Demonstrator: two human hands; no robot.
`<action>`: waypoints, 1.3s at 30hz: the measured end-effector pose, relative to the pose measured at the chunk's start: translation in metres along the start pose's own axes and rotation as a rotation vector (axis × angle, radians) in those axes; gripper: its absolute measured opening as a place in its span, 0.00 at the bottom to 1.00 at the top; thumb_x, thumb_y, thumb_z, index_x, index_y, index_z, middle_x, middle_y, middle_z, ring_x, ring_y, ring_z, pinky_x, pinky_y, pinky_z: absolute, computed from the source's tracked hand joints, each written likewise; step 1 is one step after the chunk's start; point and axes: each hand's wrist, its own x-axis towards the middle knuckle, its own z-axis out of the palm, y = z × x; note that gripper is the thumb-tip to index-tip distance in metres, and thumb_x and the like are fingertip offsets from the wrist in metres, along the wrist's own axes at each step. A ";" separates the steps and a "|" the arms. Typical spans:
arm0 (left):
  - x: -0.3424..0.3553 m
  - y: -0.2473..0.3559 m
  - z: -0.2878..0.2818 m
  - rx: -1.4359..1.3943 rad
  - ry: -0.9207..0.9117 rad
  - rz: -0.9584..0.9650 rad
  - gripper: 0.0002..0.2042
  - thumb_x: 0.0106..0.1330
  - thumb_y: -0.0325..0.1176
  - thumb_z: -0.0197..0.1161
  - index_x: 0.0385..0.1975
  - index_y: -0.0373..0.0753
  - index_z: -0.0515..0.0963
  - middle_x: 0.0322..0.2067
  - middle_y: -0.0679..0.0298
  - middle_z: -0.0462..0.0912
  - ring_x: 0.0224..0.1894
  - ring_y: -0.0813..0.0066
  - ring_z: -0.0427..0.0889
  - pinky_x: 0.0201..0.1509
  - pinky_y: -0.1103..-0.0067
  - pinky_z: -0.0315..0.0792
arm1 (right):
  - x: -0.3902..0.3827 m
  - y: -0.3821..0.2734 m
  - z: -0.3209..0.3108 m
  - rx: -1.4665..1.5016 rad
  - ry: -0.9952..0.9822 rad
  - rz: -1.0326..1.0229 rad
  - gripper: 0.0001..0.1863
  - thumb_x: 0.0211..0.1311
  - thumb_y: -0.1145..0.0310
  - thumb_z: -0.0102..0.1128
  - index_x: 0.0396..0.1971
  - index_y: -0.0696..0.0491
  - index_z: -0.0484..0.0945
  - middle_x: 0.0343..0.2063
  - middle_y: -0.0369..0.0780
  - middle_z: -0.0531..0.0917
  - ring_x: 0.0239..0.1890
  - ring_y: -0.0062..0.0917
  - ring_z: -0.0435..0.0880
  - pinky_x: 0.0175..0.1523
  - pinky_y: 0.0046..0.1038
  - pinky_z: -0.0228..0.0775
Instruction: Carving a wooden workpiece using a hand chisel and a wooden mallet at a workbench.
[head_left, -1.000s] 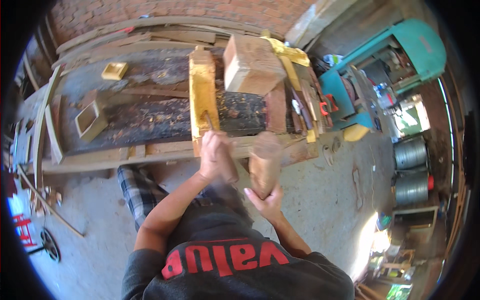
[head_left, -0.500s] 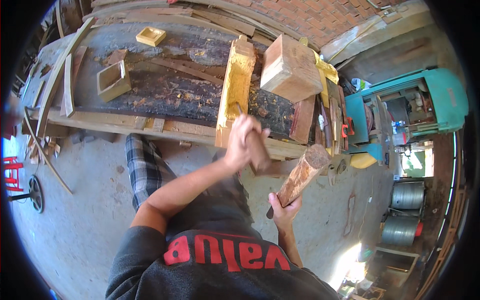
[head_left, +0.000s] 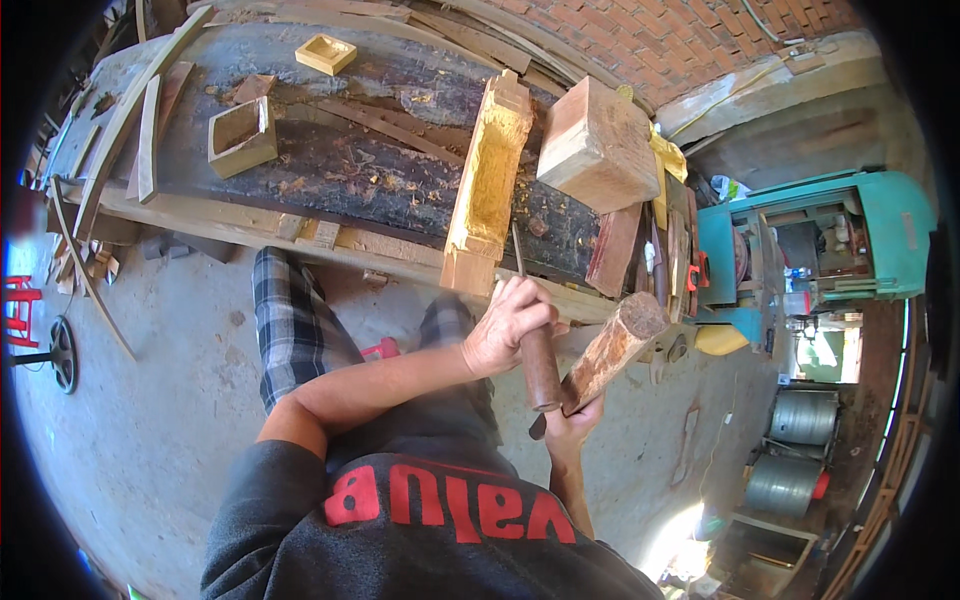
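Note:
My left hand (head_left: 512,325) is closed round a chisel (head_left: 540,372) with a brown wooden handle. Its thin metal blade points away from me, beside the near right end of a yellow wooden block (head_left: 490,180). That block has a long hollow carved into it and lies across the bench edge. In my right hand (head_left: 577,420) is a round wooden mallet (head_left: 612,348), its rough thick head raised to the right of the chisel handle. The chisel is apart from the block's hollow.
The dark, chip-strewn workbench (head_left: 340,190) carries a large squared timber block (head_left: 600,145), a hollowed wooden box (head_left: 243,140) and a small yellow tray (head_left: 326,54). Long strips (head_left: 150,140) lie at left. A teal machine (head_left: 890,230) stands right, beyond orange-handled tools (head_left: 698,275).
My left hand has drawn the chisel out of the block's hollow, toward me and to the right. The mallet stays in my right hand, nearly in place. The view has shifted slightly.

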 end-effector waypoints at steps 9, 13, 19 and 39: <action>0.022 -0.008 -0.002 -0.015 0.205 -0.221 0.13 0.56 0.27 0.72 0.32 0.43 0.72 0.33 0.63 0.73 0.38 0.62 0.73 0.46 0.70 0.67 | 0.005 -0.027 -0.020 -0.106 -0.054 -0.066 0.23 0.52 0.72 0.71 0.44 0.59 0.68 0.25 0.36 0.77 0.24 0.23 0.78 0.45 0.30 0.75; 0.027 -0.007 0.005 0.030 0.231 -0.223 0.13 0.56 0.25 0.72 0.32 0.42 0.72 0.32 0.63 0.74 0.37 0.62 0.74 0.44 0.70 0.69 | -0.004 -0.021 -0.040 -0.185 -0.133 -0.239 0.18 0.52 0.72 0.71 0.39 0.58 0.72 0.27 0.37 0.78 0.28 0.25 0.77 0.49 0.33 0.72; 0.018 -0.016 0.003 -0.119 0.273 -0.239 0.11 0.60 0.33 0.70 0.31 0.44 0.70 0.33 0.63 0.72 0.40 0.59 0.72 0.46 0.68 0.64 | -0.015 -0.036 0.003 -0.227 0.029 -0.051 0.18 0.48 0.72 0.76 0.37 0.58 0.76 0.32 0.40 0.80 0.39 0.22 0.78 0.45 0.30 0.70; 0.015 -0.008 0.009 0.034 0.182 -0.166 0.12 0.57 0.28 0.71 0.32 0.44 0.71 0.33 0.64 0.74 0.38 0.59 0.73 0.44 0.70 0.64 | -0.011 -0.001 -0.022 -0.085 0.034 0.001 0.26 0.49 0.72 0.77 0.45 0.63 0.72 0.36 0.39 0.78 0.39 0.23 0.77 0.45 0.29 0.72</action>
